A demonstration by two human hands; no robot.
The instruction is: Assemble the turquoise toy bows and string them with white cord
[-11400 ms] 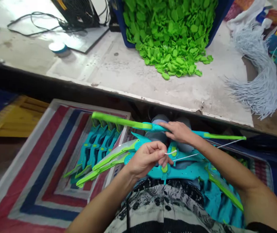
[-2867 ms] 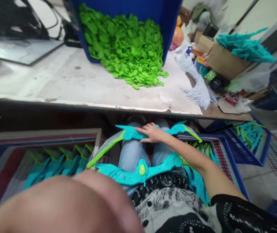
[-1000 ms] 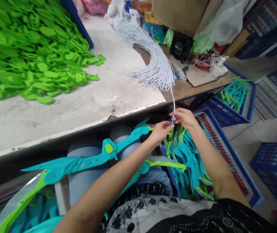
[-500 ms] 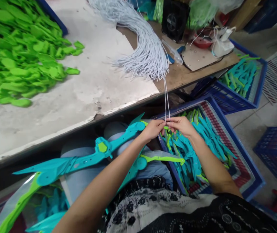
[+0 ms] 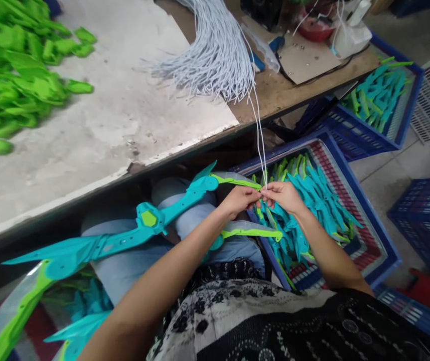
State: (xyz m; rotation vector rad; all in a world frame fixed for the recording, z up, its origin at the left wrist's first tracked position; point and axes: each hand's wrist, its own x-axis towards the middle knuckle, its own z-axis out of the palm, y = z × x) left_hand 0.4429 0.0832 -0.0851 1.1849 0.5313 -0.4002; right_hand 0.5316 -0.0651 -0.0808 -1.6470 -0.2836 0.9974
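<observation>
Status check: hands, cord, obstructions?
Left hand at tip of green limb. Right hand pinching white cord. Cord runs up to bundle. Second limb below hands, apparently not blocking.

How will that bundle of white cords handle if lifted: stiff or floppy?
The bundle of white cords is probably floppy: it curves across the bench and its ends splay. Two strands trail over the bench edge, so others may slide out separately too. It looks light, being thin cord.

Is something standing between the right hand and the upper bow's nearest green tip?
Nothing visible: the right hand is right at the green tip, beside the left hand, where white strands come down. Exact contact is hidden.
</observation>
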